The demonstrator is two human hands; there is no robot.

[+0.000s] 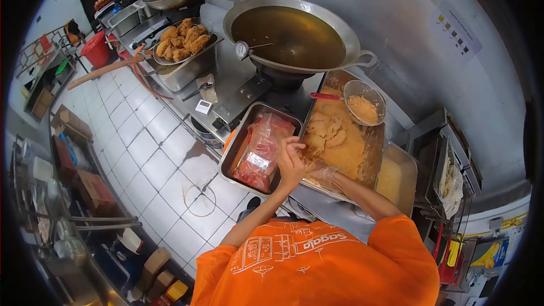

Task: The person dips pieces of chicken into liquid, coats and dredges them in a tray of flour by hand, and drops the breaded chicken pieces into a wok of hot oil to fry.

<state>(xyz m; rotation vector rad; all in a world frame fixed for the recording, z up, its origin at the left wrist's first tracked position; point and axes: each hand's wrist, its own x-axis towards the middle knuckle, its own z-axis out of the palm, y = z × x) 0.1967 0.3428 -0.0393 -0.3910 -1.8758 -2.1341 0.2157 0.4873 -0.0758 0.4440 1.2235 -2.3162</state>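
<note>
My left hand (290, 161), bare, is raised between a metal tray and the breading, its fingers bent toward the right. What lies in those fingers, if anything, is too small to make out. Close beside it is my right hand (322, 174), in a clear plastic glove, over the near left side of the breading tray (371, 161); its fingers are blurred and partly hidden. Clumped breading (328, 131) fills that tray. To the left, a deep metal tray (229, 165) holds a clear plastic bag (267, 144) of red, raw-looking meat.
A sieve (362, 109) with crumbs rests on the breading tray. Behind stands a large wok of oil (289, 37) with a dial thermometer (242, 50). Fried chicken (181, 41) sits in a strainer at the left. A pan of pale liquid (391, 175) stands at the right.
</note>
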